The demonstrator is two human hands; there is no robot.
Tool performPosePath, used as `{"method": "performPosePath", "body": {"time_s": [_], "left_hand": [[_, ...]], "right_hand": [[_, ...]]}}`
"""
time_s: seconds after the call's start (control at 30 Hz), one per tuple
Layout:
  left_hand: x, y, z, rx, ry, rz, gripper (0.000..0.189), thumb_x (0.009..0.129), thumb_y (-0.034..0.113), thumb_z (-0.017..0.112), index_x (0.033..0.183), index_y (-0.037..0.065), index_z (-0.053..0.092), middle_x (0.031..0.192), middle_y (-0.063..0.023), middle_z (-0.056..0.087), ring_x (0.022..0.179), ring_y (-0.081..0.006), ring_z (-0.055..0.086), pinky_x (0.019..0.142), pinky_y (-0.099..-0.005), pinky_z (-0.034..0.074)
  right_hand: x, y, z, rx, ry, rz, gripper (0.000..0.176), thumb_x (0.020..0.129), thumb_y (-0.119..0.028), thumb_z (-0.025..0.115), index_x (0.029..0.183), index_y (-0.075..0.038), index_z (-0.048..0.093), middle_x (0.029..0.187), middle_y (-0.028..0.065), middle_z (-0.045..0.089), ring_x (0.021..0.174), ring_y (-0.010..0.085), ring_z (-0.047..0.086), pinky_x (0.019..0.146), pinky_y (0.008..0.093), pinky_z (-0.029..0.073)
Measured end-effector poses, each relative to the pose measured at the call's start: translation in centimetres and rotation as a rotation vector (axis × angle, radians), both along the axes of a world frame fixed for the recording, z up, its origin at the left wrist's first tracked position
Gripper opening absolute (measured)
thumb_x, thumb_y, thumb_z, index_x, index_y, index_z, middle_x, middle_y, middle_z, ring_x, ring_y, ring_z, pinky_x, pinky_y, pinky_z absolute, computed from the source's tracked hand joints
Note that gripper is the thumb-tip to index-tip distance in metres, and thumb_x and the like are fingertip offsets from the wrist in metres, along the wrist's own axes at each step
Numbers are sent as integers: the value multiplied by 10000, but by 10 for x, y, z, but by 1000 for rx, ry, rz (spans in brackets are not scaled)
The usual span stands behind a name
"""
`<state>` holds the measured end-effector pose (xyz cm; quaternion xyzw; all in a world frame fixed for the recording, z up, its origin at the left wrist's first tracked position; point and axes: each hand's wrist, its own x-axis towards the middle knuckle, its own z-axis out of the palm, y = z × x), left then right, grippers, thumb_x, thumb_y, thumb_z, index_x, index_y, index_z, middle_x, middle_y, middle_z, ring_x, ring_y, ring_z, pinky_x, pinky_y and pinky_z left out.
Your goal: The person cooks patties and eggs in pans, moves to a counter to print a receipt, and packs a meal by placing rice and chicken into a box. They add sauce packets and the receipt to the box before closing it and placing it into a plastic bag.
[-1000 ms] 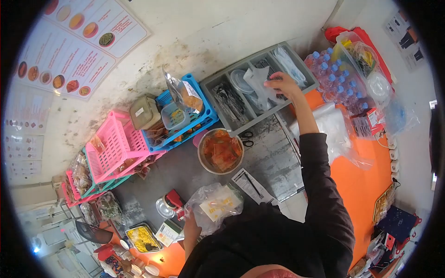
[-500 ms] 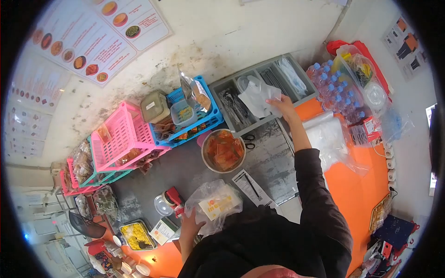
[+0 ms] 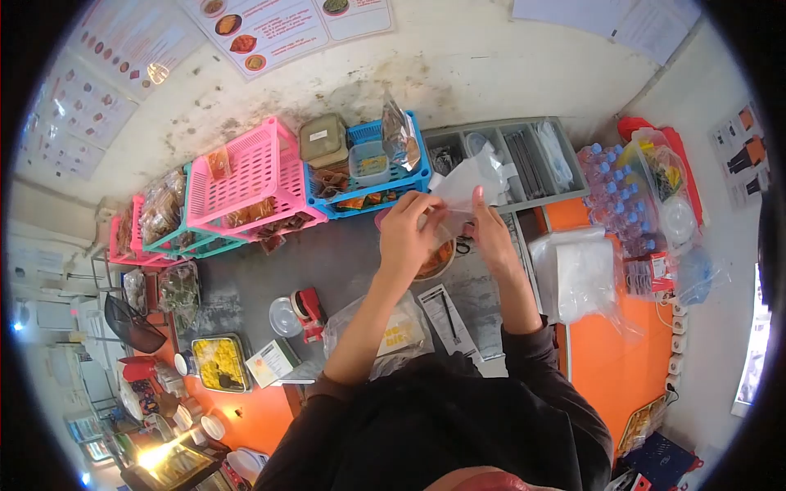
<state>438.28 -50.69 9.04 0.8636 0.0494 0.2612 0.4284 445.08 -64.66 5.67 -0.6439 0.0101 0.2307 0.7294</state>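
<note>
A thin translucent plastic bag is stretched between my two hands, above a metal bowl of reddish food that it partly covers. My left hand pinches the bag's left side. On the right side, my right hand grips it with the thumb pointing up. Just beyond the hands, white translucent sheets lie over the edge of the grey compartment tray. Below my left forearm, a clear bag with a labelled pack rests on the counter.
Pink baskets and a blue basket line the wall. Water bottles and a stack of clear bags are at right. A red tape dispenser, a paper slip and a yellow food tray lie nearer.
My left hand has left the labelled pack and come up to the bowl. My right hand has drawn back from the tray with a bag. The view has shifted.
</note>
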Motion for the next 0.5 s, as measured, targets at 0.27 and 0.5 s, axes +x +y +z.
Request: {"method": "performPosePath", "body": {"time_s": [0.27, 0.5], "left_hand": [[2, -5, -41, -835, 175, -105, 49, 794, -23, 653, 840, -10, 665, 826, -85, 690, 751, -121, 644, 682, -245, 505], [-1, -18, -37, -953, 169, -65, 148, 813, 74, 687, 940, 10, 646, 816, -42, 657, 730, -142, 621, 679, -249, 466]], "right_hand": [[7, -34, -15, 0, -139, 252, 370, 932, -310, 607, 845, 41, 684, 770, 58, 648, 697, 134, 607, 693, 273, 502], [20, -50, -49, 206, 132, 32, 320, 892, -284, 668, 766, 11, 664, 754, 73, 656, 688, 144, 622, 651, 274, 509]]}}
